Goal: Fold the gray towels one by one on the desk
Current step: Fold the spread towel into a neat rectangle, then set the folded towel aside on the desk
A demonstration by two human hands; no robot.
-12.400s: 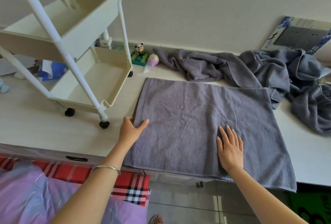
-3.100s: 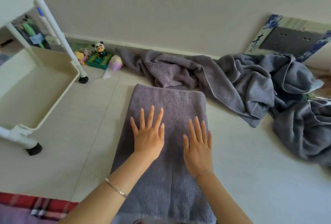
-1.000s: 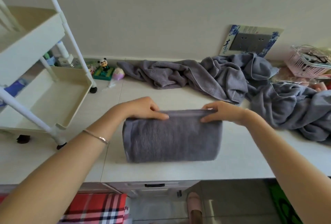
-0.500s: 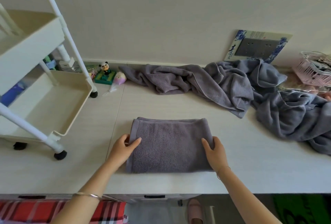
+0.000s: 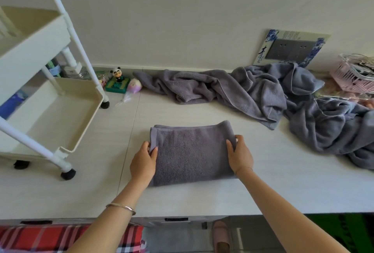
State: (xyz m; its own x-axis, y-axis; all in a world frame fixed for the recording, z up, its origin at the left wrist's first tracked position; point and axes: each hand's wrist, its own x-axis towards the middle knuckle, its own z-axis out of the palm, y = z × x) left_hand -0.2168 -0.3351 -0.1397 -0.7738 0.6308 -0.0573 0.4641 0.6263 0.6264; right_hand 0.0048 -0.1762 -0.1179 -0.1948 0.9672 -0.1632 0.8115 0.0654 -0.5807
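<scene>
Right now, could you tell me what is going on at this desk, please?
A person is folding gray towels. The left hand and right hand each grip one end of a folded towel lying flat near the front of the desk. Loose towels lie heaped along the wall, not yet folded. A cart stands on the desk at the left.

Silver bangle [image 5: 121, 206], left hand [image 5: 142, 164]; thin bracelet [image 5: 243, 168], right hand [image 5: 240, 156]

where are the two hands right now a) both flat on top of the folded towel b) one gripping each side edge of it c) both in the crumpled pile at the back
b: left hand and right hand each grip a side edge of the folded towel.
</scene>
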